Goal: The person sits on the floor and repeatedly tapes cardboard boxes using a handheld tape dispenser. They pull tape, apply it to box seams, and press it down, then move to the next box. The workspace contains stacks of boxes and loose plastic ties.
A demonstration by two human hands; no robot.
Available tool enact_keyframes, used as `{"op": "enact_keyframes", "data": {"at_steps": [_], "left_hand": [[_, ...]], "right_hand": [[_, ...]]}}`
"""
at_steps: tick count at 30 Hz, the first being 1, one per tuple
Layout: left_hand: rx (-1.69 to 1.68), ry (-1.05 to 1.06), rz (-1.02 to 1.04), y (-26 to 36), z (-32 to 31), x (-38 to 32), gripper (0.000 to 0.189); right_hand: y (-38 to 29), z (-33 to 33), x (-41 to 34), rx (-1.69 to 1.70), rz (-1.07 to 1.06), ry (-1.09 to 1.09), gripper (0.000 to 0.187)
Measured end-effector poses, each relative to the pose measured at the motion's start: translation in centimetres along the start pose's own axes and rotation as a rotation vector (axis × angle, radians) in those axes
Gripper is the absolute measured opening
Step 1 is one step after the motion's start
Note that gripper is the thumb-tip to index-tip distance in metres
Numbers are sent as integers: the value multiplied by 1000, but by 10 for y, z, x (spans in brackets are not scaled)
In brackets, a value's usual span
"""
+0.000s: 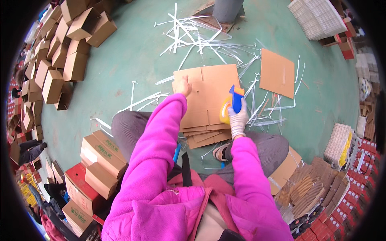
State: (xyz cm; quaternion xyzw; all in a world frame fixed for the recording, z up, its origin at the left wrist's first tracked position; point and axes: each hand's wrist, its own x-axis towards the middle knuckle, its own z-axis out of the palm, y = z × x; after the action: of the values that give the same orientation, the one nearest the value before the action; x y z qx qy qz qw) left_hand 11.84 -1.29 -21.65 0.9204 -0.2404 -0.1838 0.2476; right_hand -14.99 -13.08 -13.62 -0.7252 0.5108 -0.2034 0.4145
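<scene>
Before me lies a flattened cardboard box [208, 96] on top of a small stack of flat cardboard [211, 138]. My bare left hand [183, 86] rests at the upper left edge of the top sheet; the fingertips at that edge are partly hidden. In my right hand [239, 117], which wears a whitish glove, is a blue tape dispenser [237, 101] with an orange part at its tip. Its roll of yellow tape [224, 111] is over the right side of the cardboard. Whether the dispenser touches the sheet, I cannot tell.
White strapping strips [193, 36] lie tangled on the green floor [120, 60] beyond the stack. A loose cardboard sheet [276, 72] lies to the right. Assembled boxes [72, 57] are heaped at left, closed cartons [102, 153] behind left, bundled flat cardboard [310, 183] behind right. A grey column [228, 10] stands ahead.
</scene>
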Motion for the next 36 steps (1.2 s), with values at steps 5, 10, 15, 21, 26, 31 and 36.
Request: {"op": "enact_keyframes", "data": {"at_steps": [5, 10, 15, 21, 26, 31, 36], "left_hand": [[235, -10, 139, -5, 28, 27, 51], [289, -166, 258, 8, 9, 67, 43], [266, -116, 217, 16, 2, 62, 29], [362, -209, 214, 37, -14, 82, 28], [364, -437, 95, 57, -44, 76, 28], [410, -417, 304, 106, -92, 25, 29], [246, -302, 650, 135, -168, -55, 25]], "right_hand": [[15, 25, -17, -96, 26, -58, 77], [22, 32, -19, -90, 17, 18, 72], [27, 34, -23, -45, 12, 18, 73], [29, 31, -26, -34, 18, 48, 73], [33, 29, -28, -37, -17, 85, 71], [37, 10, -31, 187, 81, 141, 67], [0, -51, -8, 735, 65, 503, 57]]}}
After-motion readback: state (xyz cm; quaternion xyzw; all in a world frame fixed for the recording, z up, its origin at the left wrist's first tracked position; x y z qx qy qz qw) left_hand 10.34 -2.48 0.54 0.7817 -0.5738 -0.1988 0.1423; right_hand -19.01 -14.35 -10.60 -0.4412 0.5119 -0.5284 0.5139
